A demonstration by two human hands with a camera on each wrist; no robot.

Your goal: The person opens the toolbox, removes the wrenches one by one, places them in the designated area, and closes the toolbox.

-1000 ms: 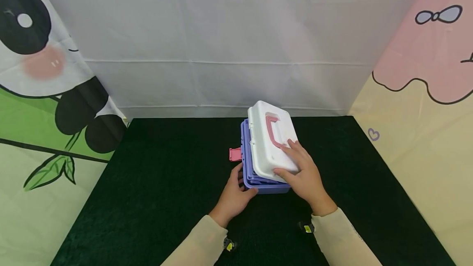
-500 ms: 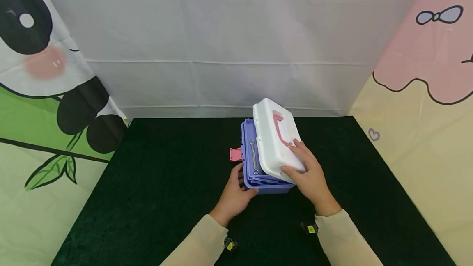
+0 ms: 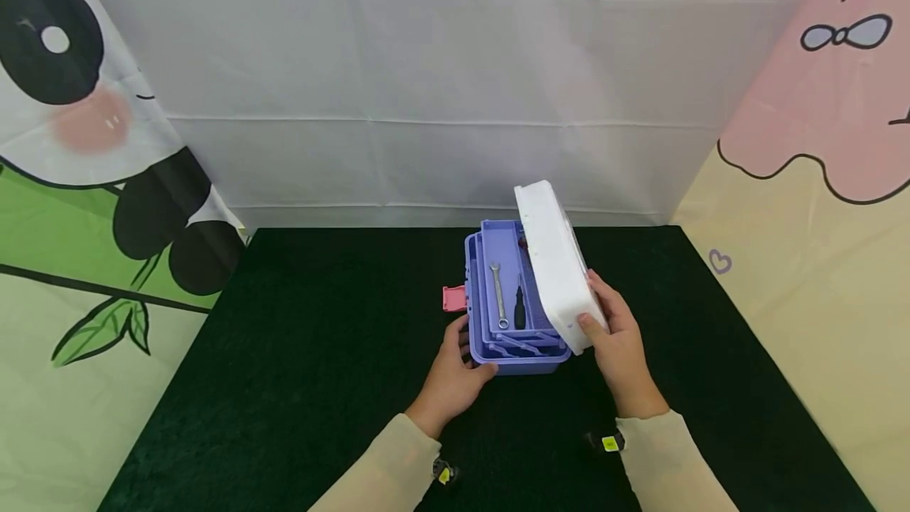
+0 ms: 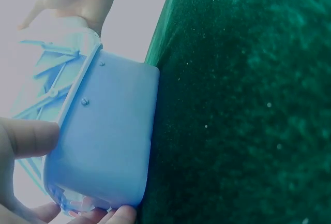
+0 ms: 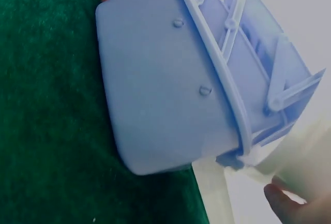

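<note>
Purple plastic toolbox (image 3: 526,368), one, sits just below the centre of the frame on dark green cloth (image 3: 341,354). Compared with half a second ago, we find the white plastic lid (image 3: 558,263) swung further right and the shallow purple tray (image 3: 502,239) lifted; we judge its contents now reachable. We count one silver metal wrench (image 3: 499,299), one black-handled tool (image 3: 520,310) and one pink plastic latch (image 3: 454,299). A dark item against the lid we cannot identify. Of two hands, the left hand (image 3: 453,374) grips the box's lower-left corner; the right hand (image 3: 626,346) holds the lid's lower end.
</note>
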